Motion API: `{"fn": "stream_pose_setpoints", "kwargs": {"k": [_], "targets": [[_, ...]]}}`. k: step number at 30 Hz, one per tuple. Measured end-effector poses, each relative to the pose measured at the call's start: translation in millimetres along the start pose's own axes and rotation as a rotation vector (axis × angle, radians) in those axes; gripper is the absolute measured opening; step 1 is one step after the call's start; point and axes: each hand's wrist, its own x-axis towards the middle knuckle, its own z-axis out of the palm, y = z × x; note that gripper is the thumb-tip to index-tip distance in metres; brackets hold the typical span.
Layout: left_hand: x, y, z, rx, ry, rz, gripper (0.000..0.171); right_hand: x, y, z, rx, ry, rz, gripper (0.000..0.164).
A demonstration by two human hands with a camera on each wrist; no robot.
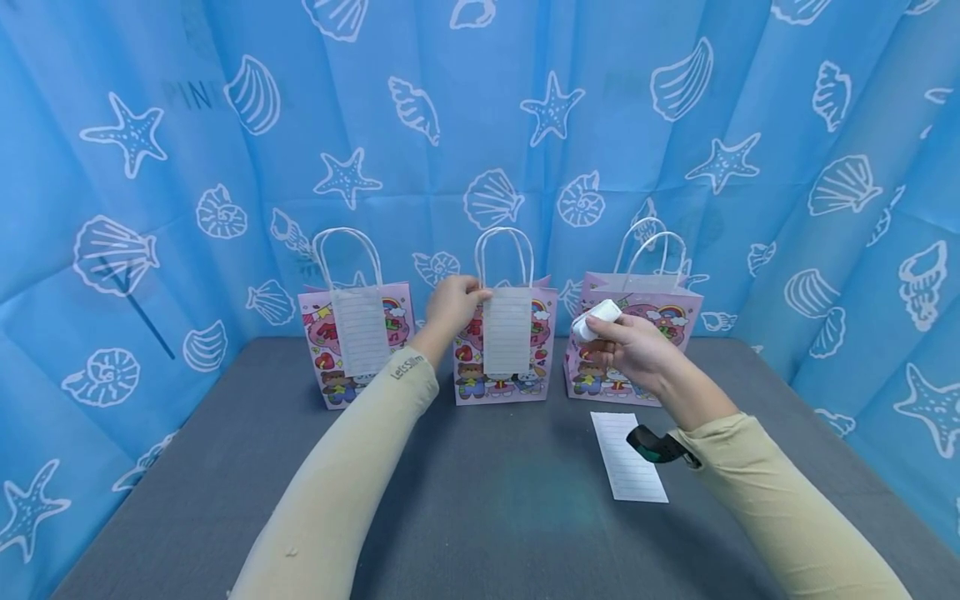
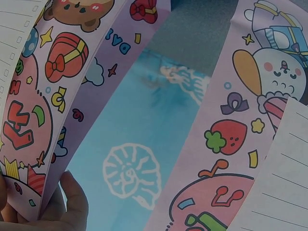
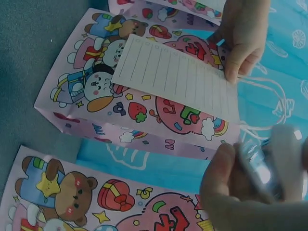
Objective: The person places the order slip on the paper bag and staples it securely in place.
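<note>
The desk is dark grey and flat; a blue curtain printed with white shells and starfish stands behind it and on both sides. Clock positions are taken from the centre of the head view.

Three pink bags stand upright near the far edge: the left bag toward nine o'clock, the middle bag just below centre, the right bag toward three. Lined sheets lie against the fronts of the left and middle bags. A loose sheet rests flat between four and five o'clock.

The left hand pinches the middle bag's upper edge at ten o'clock, thumb on the middle sheet. The right hand is clamped on a small white device, raised before the right bag.

The desk's side edges run toward seven and four o'clock. Narrow gaps separate the bags; the widest stretch of grey surface extends between the sleeves toward six o'clock. The loose sheet lies well inside the right edge.
</note>
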Motion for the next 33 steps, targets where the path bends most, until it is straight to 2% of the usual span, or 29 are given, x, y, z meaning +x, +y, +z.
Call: {"fn": "stream_pose_setpoints", "kwargs": {"k": [9, 14, 23, 33], "targets": [[-0.1, -1.4, 0.0, -0.007, -0.005, 0.005, 0.034, 15.0, -7.6, 16.8, -0.196, 0.085, -0.118, 0.058], [0.0, -1.2, -0.5, -0.001, -0.003, 0.005, 0.034, 32.9, -12.1, 22.2, -0.358, 0.07, -0.237, 0.054], [-0.4, -0.1, -1.6, 0.006, -0.001, 0.007, 0.032, 62.0, -19.2, 35.3, -0.536, 0.004, -0.4, 0.049], [1.2, -0.3, -1.1, 0.025, -0.011, 0.021, 0.035, 86.0, -26.9, 50.5, -0.71, -0.073, -0.503, 0.049]]}}
